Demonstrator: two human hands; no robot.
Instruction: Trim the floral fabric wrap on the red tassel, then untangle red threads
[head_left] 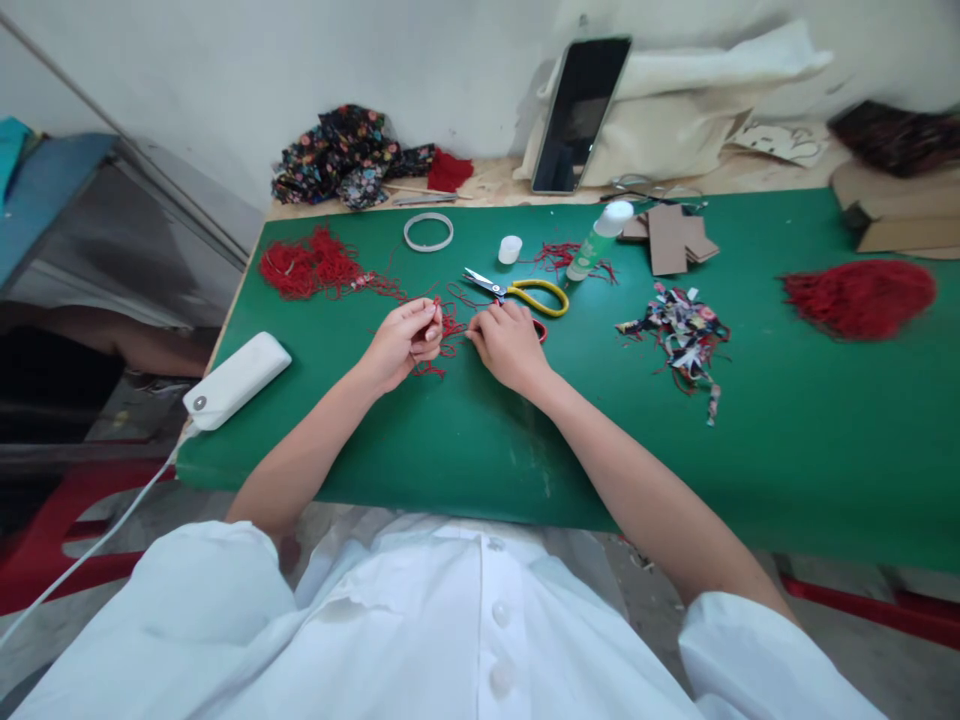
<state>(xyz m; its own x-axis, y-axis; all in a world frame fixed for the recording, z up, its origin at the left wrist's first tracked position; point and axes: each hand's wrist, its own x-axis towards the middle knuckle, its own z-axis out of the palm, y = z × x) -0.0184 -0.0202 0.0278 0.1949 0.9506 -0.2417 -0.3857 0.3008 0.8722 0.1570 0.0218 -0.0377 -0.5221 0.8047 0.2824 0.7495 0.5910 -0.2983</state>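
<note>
No legible text, label, brand, number or sign anywhere in view. Checked the likely carriers: phone (580, 112) at upper centre, propped up, screen dark and blank; white power bank (236, 379) at left edge of the green table (787, 430), only a round button, no marking readable; glue bottle (598, 240) near upper centre, any label too small and blurred to make out; cardboard pieces (673, 238) right of it, plain; patterned fabric (346, 155) at upper left, floral print only, no lettering.
</note>
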